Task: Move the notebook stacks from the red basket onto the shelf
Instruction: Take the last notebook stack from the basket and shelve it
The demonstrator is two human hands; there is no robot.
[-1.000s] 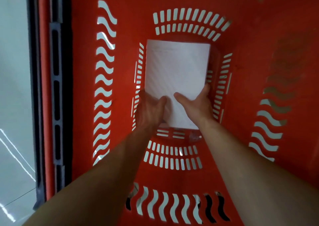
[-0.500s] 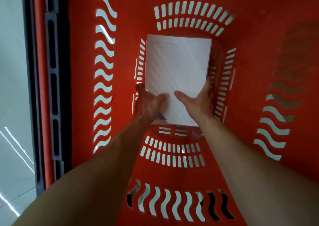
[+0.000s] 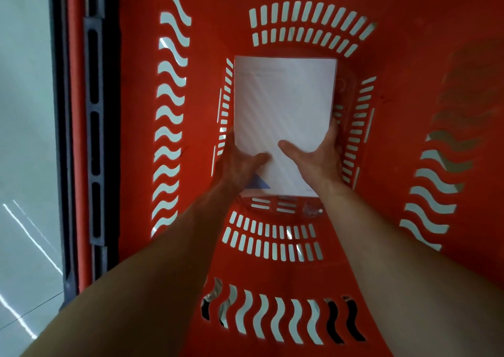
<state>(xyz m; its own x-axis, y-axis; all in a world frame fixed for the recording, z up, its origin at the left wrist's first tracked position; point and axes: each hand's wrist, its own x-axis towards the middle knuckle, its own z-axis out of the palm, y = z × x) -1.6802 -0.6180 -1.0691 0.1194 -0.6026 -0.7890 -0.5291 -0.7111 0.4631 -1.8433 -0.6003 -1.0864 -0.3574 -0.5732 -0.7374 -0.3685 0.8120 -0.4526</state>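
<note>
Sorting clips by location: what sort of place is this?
Probably a shop or stockroom, though little shows. Both hands, left and right, hold a notebook stack deep inside a red slotted shopping basket, beside a glossy pale tiled floor.

Head view, straight down, close inside red basket (image 3: 409, 56)

Fingers of both hands, left (image 3: 240, 163) and right (image 3: 317, 157), are hidden under the stack (image 3: 283, 111); only thumbs and palms show. Stack covers most of the basket (image 3: 395, 138) floor, so anything beneath can't be told, and its faint top print is too small to read. Basket's far, right and near rims are cut off by the frame; forearms run off the bottom edge.
</note>
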